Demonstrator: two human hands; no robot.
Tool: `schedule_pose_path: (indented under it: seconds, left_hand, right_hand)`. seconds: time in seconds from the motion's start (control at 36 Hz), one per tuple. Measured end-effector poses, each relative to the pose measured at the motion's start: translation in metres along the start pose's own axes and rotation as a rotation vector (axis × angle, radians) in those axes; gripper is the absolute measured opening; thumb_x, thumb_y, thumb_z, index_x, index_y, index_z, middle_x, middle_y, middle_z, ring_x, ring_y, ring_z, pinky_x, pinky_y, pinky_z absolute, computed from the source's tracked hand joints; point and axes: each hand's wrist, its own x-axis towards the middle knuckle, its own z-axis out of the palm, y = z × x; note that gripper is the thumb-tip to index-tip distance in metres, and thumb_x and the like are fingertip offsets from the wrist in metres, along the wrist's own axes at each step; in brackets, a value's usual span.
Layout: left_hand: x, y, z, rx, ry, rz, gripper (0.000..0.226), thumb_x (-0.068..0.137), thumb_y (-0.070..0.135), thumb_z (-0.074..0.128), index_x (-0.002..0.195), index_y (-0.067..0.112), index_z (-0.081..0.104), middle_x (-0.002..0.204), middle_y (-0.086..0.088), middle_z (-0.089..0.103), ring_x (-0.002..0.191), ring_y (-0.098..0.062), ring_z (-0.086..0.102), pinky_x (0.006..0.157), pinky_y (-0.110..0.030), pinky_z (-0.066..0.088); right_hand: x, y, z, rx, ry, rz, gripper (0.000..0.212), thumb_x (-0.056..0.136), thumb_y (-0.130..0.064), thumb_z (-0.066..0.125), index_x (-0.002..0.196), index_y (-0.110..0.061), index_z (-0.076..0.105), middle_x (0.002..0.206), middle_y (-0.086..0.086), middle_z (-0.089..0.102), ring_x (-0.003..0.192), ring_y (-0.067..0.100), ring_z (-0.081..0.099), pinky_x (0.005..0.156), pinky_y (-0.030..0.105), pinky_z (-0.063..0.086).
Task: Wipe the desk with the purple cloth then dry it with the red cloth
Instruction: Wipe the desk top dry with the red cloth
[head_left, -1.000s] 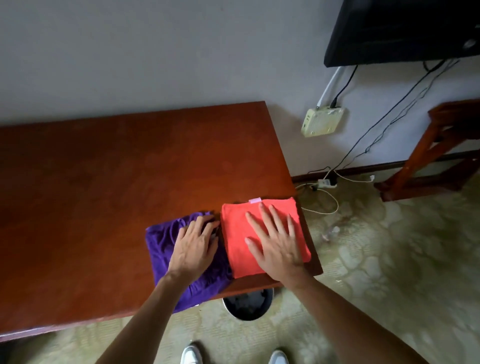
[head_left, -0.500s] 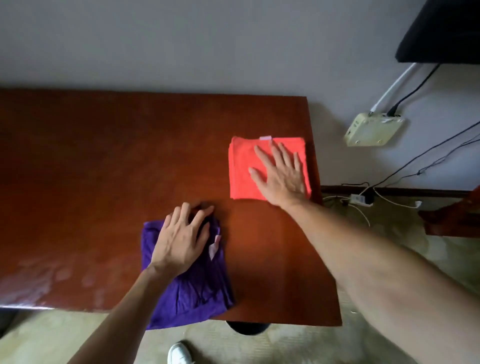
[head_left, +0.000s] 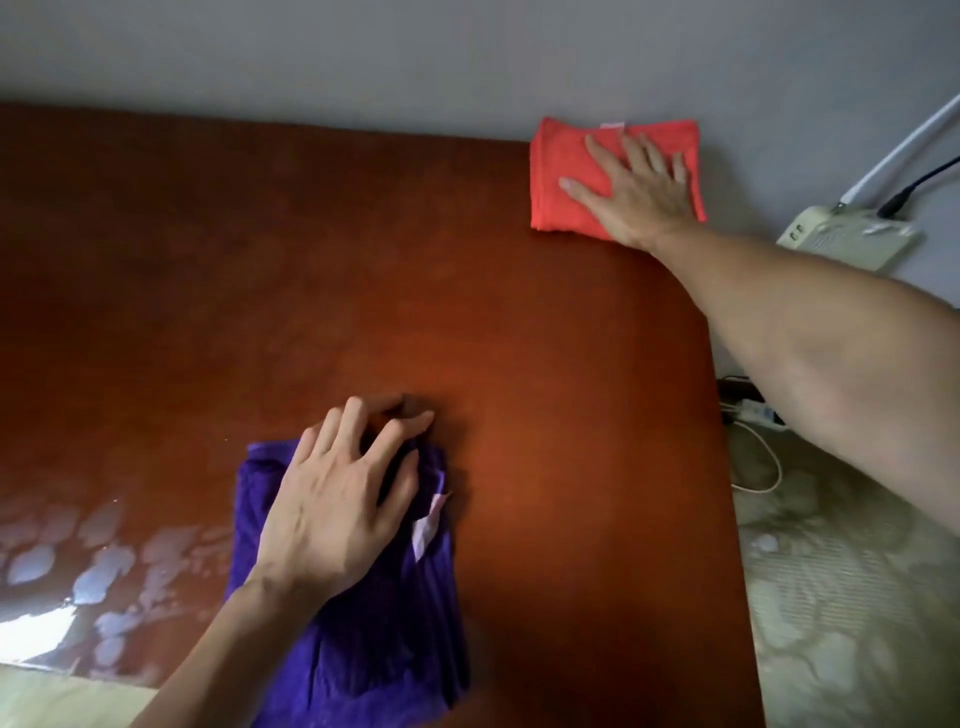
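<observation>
**Two hands on two cloths at a wooden desk**

Reddish-brown desk (head_left: 311, 291) stood against a pale grey wall (head_left: 363, 52), with patterned cream flooring (head_left: 841, 597) to its right. Left hand (head_left: 337, 514) lay flat, fingers spread and relaxed, pressing on the purple cloth (head_left: 384, 649), whose lower end hung past the near edge. Left of that hand, pale wet-looking patches (head_left: 104, 566) glinted on the wood. Right hand (head_left: 634, 182) pressed flat, fingers straight, on the folded red cloth (head_left: 561, 156) at the far right corner. Beyond it, a cream box (head_left: 847, 234) with cables was cut off by the frame edge.
</observation>
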Motion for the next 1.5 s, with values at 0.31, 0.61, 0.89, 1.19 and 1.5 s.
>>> schedule_pose_path:
  seconds: [0.31, 0.61, 0.89, 1.19, 1.5]
  left_hand:
    - [0.000, 0.004, 0.004, 0.032, 0.025, -0.001, 0.038, 0.097, 0.034, 0.041, 0.132, 0.022, 0.051, 0.120, -0.001, 0.047, 0.098, -0.023, 0.047, 0.082, -0.035, 0.039]
    - [-0.048, -0.008, -0.026, 0.032, 0.018, -0.096, 0.038, 0.092, 0.035, 0.042, 0.124, 0.023, 0.057, 0.106, -0.007, 0.049, 0.091, -0.032, 0.050, 0.080, -0.043, 0.043]
    - [-0.036, -0.030, -0.044, 0.153, -0.071, 0.156, 0.039, 0.094, 0.037, 0.043, 0.127, 0.024, 0.058, 0.107, -0.004, 0.050, 0.090, -0.027, 0.050, 0.077, -0.040, 0.043]
    - [-0.033, -0.047, -0.023, 0.047, -0.027, 0.212, 0.042, 0.092, 0.038, 0.044, 0.130, 0.025, 0.057, 0.110, -0.003, 0.051, 0.088, -0.023, 0.041, 0.079, -0.039, 0.036]
    - [-0.026, -0.059, -0.013, 0.013, -0.036, 0.276, 0.043, 0.092, 0.041, 0.043, 0.131, 0.025, 0.055, 0.111, -0.003, 0.051, 0.090, -0.022, 0.040, 0.080, -0.038, 0.032]
  right_hand:
    - [-0.129, -0.029, 0.010, 0.012, -0.039, -0.074, 0.085, 0.089, -0.084, 0.019, 0.162, -0.043, 0.017, 0.173, 0.001, 0.008, 0.159, 0.025, 0.004, 0.125, 0.060, 0.001]
    - [-0.321, -0.106, 0.038, 0.032, 0.040, -0.175, 0.078, 0.094, -0.077, 0.022, 0.163, -0.038, 0.021, 0.172, 0.005, 0.015, 0.158, 0.031, 0.014, 0.124, 0.064, 0.008]
    - [-0.229, -0.127, 0.024, 0.014, -0.038, -0.176, 0.080, 0.088, -0.082, 0.013, 0.161, -0.049, 0.008, 0.174, -0.002, 0.001, 0.160, 0.024, -0.001, 0.126, 0.058, -0.001]
    - [-0.046, -0.147, 0.024, -0.007, -0.041, -0.085, 0.074, 0.095, -0.079, 0.024, 0.161, -0.048, 0.013, 0.173, 0.001, 0.006, 0.159, 0.024, 0.002, 0.126, 0.058, 0.001]
    - [0.019, -0.160, 0.026, -0.016, -0.072, -0.036, 0.077, 0.095, -0.080, 0.021, 0.162, -0.045, 0.010, 0.173, 0.003, 0.005, 0.159, 0.026, 0.001, 0.125, 0.060, 0.000]
